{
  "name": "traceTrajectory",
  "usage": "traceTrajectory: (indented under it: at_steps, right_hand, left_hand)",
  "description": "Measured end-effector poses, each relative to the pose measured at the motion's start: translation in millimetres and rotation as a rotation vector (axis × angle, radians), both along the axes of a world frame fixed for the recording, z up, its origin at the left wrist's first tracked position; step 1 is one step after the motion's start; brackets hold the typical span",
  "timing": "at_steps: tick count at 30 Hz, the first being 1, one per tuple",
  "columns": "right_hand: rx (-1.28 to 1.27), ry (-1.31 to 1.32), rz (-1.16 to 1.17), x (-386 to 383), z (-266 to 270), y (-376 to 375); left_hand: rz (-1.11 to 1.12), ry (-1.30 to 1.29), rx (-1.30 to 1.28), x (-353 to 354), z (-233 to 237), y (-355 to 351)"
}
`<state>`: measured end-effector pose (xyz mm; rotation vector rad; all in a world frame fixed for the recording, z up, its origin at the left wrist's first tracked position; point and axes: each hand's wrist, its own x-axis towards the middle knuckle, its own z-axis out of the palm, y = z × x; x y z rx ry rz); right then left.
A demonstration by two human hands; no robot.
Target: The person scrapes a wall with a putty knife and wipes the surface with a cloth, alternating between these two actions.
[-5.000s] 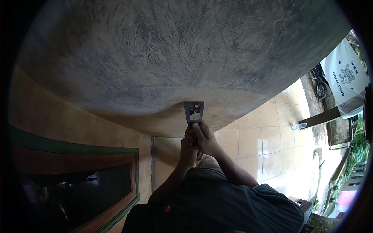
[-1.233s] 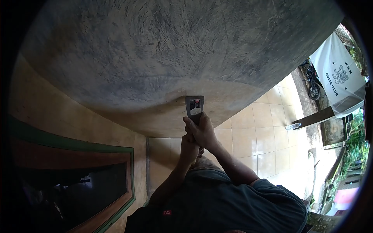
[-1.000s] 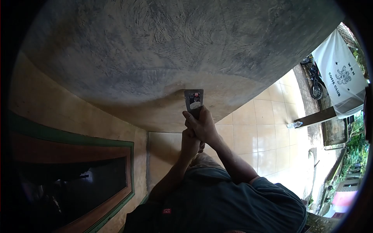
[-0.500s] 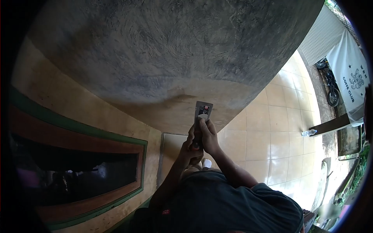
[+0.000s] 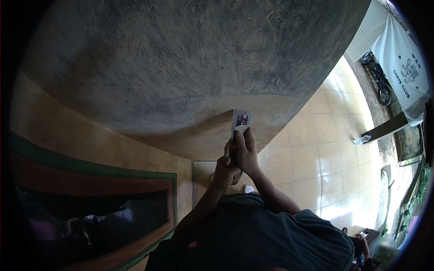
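Observation:
Both my hands grip one flat metal scraper (image 5: 241, 121) with a small red mark on its blade. My right hand (image 5: 246, 151) is higher on the handle, fingers laid onto the blade. My left hand (image 5: 225, 170) wraps the handle below it. The blade's top edge presses against the rough grey surface (image 5: 181, 67), right where the grey meets a smoother tan patch (image 5: 203, 135). My dark shirt (image 5: 253, 239) fills the lower part of the view.
A wood-framed window with a green border (image 5: 104, 207) runs along the tan wall at left. Cream floor tiles (image 5: 330, 135) spread at right, with a plastic bottle (image 5: 363, 139), a dark post (image 5: 389, 126), a motorbike (image 5: 379, 88) and a white banner (image 5: 404, 67) beyond.
The scraper and both hands have shifted a little to the right along the grey surface's edge, and the blade has tilted slightly. The view swung, so the window and banner moved in frame.

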<state>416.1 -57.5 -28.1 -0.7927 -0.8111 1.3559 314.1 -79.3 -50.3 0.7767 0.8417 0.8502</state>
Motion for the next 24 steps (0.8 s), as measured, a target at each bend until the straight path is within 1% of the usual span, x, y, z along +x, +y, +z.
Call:
traceTrajectory:
  at_steps: [1, 2, 3, 4, 8, 11, 13, 14, 15, 17, 18, 19, 20, 21, 22, 24]
  right_hand:
    - [-0.003, 0.010, -0.021, -6, -3, 3]
    - [0.027, -0.048, -0.121, -10, -6, 7]
    - [0.062, -0.111, -0.221, -14, -3, 13]
    - [0.012, -0.074, -0.268, -19, 0, 11]
    - [-0.041, -0.142, -0.363, -29, 8, 11]
    - [-0.030, -0.083, -0.399, -36, 12, 12]
    - [-0.019, -0.029, -0.417, -34, 42, 15]
    - [0.000, -0.075, -0.421, -33, 57, 17]
    - [-0.001, -0.079, -0.437, -33, 59, 14]
    - [-0.018, -0.067, -0.369, -32, 61, 15]
    - [-0.049, -0.193, -0.459, -36, 33, 17]
    - [-0.074, -0.255, -0.498, -42, 15, 15]
    - [-0.081, -0.248, -0.500, -47, 9, 13]
    - [-0.100, -0.234, -0.503, -53, 17, 12]
    - [-0.095, -0.233, -0.508, -51, 25, 14]
    - [-0.082, -0.216, -0.428, -43, 42, 13]
  left_hand:
    - [-0.062, 0.050, -0.055, -6, -5, 6]
    - [-0.086, 0.060, -0.060, -8, -8, 8]
    - [-0.073, 0.036, -0.054, -8, -8, 11]
    - [-0.061, 0.010, -0.052, -10, -8, 13]
    - [-0.196, 0.015, -0.088, -24, 1, 22]
    - [-0.187, 0.033, -0.068, -29, 16, 25]
    - [-0.295, -0.006, 0.014, -30, 40, 38]
    - [-0.293, 0.057, 0.127, -29, 33, 43]
    - [-0.309, 0.053, 0.127, -30, 30, 41]
    - [-0.303, -0.003, 0.120, -30, 28, 45]
    - [-0.336, -0.026, 0.034, -36, 25, 41]
    - [-0.334, -0.044, 0.057, -38, 22, 34]
    - [-0.276, -0.009, -0.004, -41, 17, 27]
    - [-0.222, 0.033, -0.075, -41, 17, 24]
    - [-0.227, -0.010, -0.080, -40, 16, 26]
    - [-0.249, -0.017, -0.041, -36, 20, 35]
